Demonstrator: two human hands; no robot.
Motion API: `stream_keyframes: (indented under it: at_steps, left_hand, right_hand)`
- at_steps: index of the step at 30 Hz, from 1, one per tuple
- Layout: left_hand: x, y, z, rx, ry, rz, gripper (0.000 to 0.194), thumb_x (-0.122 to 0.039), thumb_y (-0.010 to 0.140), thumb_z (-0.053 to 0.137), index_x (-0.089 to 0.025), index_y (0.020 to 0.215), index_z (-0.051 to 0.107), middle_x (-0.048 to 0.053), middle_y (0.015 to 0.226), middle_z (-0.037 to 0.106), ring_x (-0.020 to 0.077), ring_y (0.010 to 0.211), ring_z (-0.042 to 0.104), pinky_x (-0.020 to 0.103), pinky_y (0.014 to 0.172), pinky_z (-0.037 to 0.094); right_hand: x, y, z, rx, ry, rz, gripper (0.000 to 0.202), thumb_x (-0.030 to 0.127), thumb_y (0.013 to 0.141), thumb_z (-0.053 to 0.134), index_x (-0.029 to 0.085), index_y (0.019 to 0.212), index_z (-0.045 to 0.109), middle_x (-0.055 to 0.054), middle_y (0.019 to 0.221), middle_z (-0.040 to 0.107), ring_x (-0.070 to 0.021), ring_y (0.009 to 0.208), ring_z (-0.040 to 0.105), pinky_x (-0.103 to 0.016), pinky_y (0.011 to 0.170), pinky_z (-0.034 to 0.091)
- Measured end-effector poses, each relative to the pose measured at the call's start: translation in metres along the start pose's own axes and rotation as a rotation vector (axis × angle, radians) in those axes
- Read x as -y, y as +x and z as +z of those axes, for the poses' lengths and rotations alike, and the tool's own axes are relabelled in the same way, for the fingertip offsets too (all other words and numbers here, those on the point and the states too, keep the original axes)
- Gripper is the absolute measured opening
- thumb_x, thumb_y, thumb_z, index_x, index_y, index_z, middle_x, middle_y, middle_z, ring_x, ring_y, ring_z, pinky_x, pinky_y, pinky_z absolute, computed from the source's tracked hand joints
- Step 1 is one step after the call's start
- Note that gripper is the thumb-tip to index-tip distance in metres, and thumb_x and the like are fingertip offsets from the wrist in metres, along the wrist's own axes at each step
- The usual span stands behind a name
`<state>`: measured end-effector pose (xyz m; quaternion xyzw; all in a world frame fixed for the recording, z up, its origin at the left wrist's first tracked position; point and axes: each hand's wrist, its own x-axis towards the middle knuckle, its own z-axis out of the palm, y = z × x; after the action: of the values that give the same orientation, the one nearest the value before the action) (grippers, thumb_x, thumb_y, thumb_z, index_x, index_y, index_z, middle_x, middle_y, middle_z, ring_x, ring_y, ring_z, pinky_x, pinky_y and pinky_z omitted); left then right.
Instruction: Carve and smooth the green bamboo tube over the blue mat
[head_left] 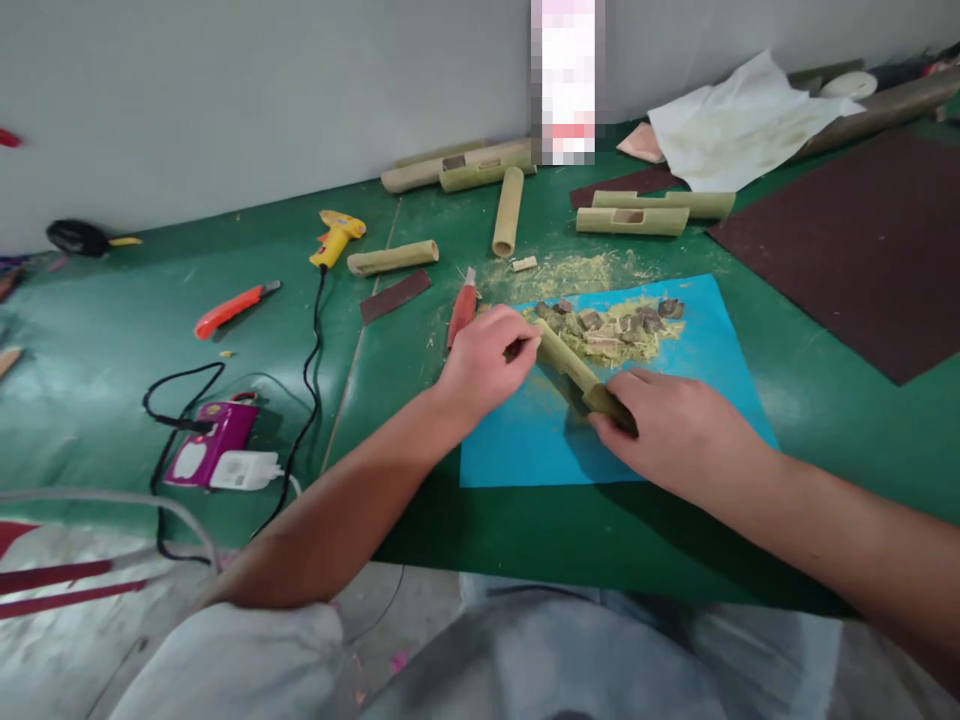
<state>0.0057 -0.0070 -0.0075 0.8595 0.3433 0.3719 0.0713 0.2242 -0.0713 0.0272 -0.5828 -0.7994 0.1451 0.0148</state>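
Observation:
A notched bamboo tube (566, 357) slants over a blue sheet (517, 450), held between my two hands. My left hand (491, 360) is closed, its thumb and fingertips at the tube's upper end. A dark patch shows inside the curled fingers; I cannot tell what it is. Wrapped round the lower end is my right hand (667, 415), covering part of the tube near the notch. Pale shavings (622, 345) and dark bamboo chips (649, 320) lie heaped on the sheet just beyond. A red-handled knife (463, 308) rests right behind my left hand.
Several cut bamboo pieces, one upright-pointing tube (508, 212) among them, lie toward the wall. Leftward are a yellow glue gun (337, 238), an orange utility knife (234, 312) and a purple power box (217, 440) with cables. Dark brown sheet (862, 250) covers the right side.

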Motion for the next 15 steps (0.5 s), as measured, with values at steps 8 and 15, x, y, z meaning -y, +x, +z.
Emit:
stream_keyframes:
  at_steps: [8, 15]
  left_hand:
    - [0.0007, 0.0024, 0.0011, -0.004, -0.023, 0.005, 0.018, -0.018, 0.099, 0.061, -0.018, 0.082, 0.066, 0.004, 0.081, 0.072, 0.015, 0.077, 0.068, 0.028, 0.073, 0.058]
    - [-0.0008, 0.0011, 0.0003, 0.007, -0.035, -0.011, 0.016, -0.017, 0.099, 0.062, -0.018, 0.084, 0.067, 0.004, 0.081, 0.071, 0.0154, 0.077, 0.068, 0.028, 0.073, 0.058]
  right_hand:
    - [-0.0007, 0.0012, 0.0, 0.031, 0.005, -0.001, 0.017, 0.033, 0.097, 0.056, 0.02, 0.089, 0.064, -0.008, 0.086, 0.069, -0.0189, 0.069, 0.06, -0.032, 0.057, 0.025]
    - [-0.0009, 0.0012, -0.0012, 0.026, 0.022, 0.002, 0.015, 0.033, 0.095, 0.058, 0.022, 0.086, 0.063, -0.006, 0.082, 0.067, -0.0192, 0.068, 0.059, -0.032, 0.058, 0.027]
